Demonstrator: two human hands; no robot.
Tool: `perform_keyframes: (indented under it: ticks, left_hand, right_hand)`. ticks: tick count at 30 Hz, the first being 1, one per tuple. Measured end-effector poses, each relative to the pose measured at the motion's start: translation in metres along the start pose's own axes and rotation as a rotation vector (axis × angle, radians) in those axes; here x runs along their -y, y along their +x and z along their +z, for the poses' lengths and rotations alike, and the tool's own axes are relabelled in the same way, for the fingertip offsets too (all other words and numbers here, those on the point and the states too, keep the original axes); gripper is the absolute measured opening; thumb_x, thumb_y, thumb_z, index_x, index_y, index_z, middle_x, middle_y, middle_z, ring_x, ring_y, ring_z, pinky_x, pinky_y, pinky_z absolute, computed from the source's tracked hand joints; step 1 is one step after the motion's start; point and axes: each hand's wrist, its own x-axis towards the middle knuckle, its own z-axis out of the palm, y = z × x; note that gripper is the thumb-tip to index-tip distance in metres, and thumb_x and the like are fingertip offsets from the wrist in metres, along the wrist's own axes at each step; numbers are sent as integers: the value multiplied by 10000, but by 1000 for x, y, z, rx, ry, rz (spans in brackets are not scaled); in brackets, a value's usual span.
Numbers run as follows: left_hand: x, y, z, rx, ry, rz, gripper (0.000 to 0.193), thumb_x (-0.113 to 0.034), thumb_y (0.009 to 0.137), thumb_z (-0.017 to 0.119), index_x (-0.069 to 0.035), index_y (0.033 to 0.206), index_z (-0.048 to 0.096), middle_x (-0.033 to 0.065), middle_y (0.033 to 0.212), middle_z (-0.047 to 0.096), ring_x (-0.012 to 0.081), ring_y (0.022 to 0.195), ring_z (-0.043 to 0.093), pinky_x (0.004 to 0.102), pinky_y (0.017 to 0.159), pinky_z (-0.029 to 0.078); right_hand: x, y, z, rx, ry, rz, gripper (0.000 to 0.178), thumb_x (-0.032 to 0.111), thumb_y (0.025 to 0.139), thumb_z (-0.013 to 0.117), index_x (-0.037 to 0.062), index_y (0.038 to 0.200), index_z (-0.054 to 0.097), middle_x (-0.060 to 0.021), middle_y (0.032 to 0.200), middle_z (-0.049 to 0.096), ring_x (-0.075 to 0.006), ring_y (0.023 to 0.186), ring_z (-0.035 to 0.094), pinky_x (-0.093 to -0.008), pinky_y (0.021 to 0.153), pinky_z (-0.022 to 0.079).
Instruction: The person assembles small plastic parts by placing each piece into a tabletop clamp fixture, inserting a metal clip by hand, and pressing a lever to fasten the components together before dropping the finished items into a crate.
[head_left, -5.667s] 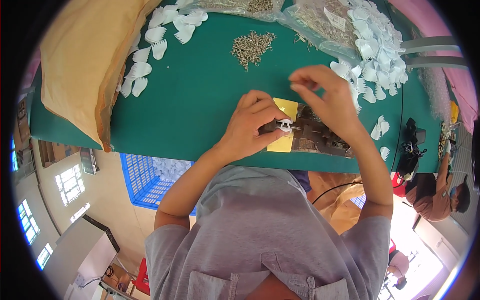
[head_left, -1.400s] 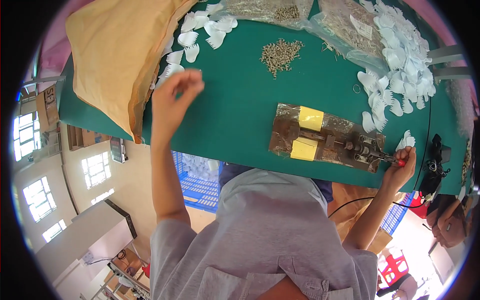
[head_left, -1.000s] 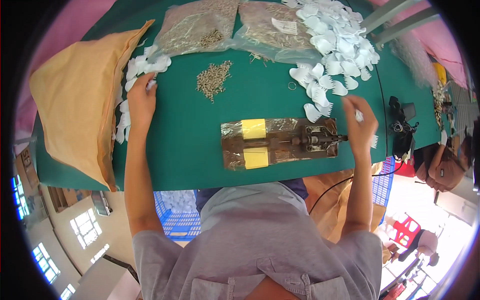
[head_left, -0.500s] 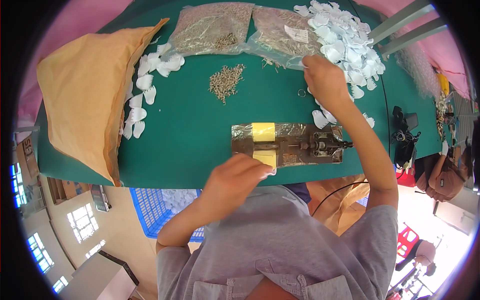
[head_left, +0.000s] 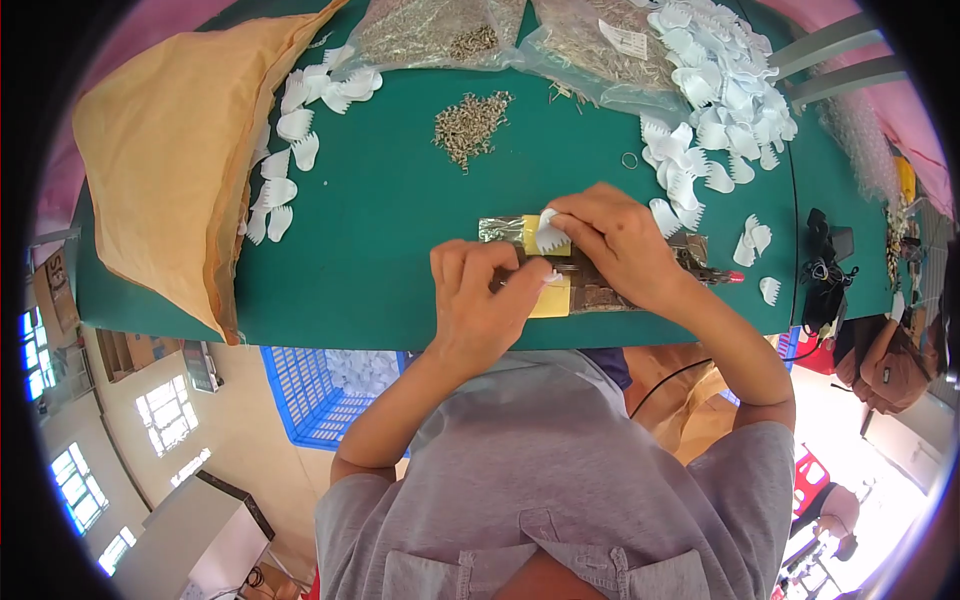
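Observation:
My right hand pinches a white toothed plastic piece over the yellow tape on a flat metal jig. My left hand is closed just left of it, thumb and forefinger on a small white piece that shows only in part. The two hands nearly meet above the jig and cover much of it. On the right end of the jig a clamp with a red tip sticks out past my right wrist. Beyond the jig lies a loose pile of small metal clips.
A big heap of white toothed pieces lies at the far right, and more at the left beside a brown paper bag. Clear bags of small metal parts line the back. A blue basket stands below the table edge.
My right hand has come from the heap at the far right to the jig, now with a white toothed piece. My left hand has shifted slightly up and right to the jig.

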Motion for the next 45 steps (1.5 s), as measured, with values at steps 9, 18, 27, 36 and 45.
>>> perform_keyframes:
  ticks: [9,18,27,36,45]
  left_hand:
    - [11,-5,9,54,-307,-201,764,-75,787,864,-72,1477,535,70,1287,691,330,1305,504,455,1064,439]
    - [17,0,6,214,-424,-218,786,-50,830,827,-79,1533,478,62,1225,709,318,1299,488,447,1082,425]
    - [16,3,6,215,-444,-249,720,-50,829,829,-84,1481,527,58,1200,706,309,1271,494,440,1068,431]
    - [21,10,7,174,-303,-118,317,-144,782,886,-105,1062,743,38,1118,709,291,1145,564,409,977,468]
    - [22,11,5,185,-347,-144,337,-134,776,888,-96,1071,730,28,1105,707,294,1148,556,407,972,466]
  right_hand:
    - [6,-14,1,67,45,-115,105,93,924,745,55,1010,790,-75,964,699,-266,902,654,-388,835,502]
    - [10,-25,8,-47,-34,-174,357,89,825,809,68,1164,699,-86,968,724,-302,876,685,-423,798,523]
    - [13,-27,16,-137,-62,-111,345,28,789,803,61,1112,685,-97,976,736,-308,850,706,-402,743,560]
    - [-67,70,-45,-201,-170,24,162,140,930,741,53,1065,758,-86,985,771,-215,859,758,-335,771,594]
    - [-87,126,-19,-223,-394,36,147,225,913,760,122,1006,807,-63,1013,765,-267,861,754,-387,790,595]
